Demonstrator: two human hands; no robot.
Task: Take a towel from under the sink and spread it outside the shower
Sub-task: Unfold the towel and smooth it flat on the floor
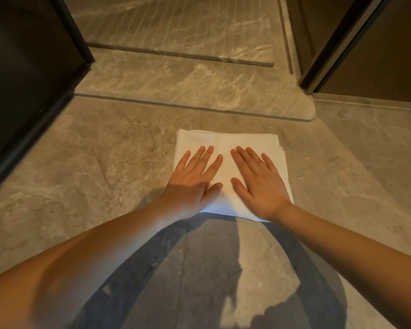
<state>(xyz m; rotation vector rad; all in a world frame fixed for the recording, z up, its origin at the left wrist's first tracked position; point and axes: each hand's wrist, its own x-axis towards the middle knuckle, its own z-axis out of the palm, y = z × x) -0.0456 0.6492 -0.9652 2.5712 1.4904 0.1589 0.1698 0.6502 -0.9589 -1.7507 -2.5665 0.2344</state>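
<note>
A white towel (226,141), folded into a small rectangle, lies flat on the grey marble floor just in front of the shower's raised threshold (199,91). My left hand (192,176) rests palm down on the towel's left half, fingers spread. My right hand (256,184) lies palm down on its right half, fingers spread too. Neither hand grips the cloth. The towel's near edge is partly hidden under my wrists.
The shower floor (176,27) with thin grooves lies beyond the threshold. A dark framed panel (33,79) stands at the left and another dark frame (342,43) at the right. My shadow falls on the floor tiles (199,269) near me.
</note>
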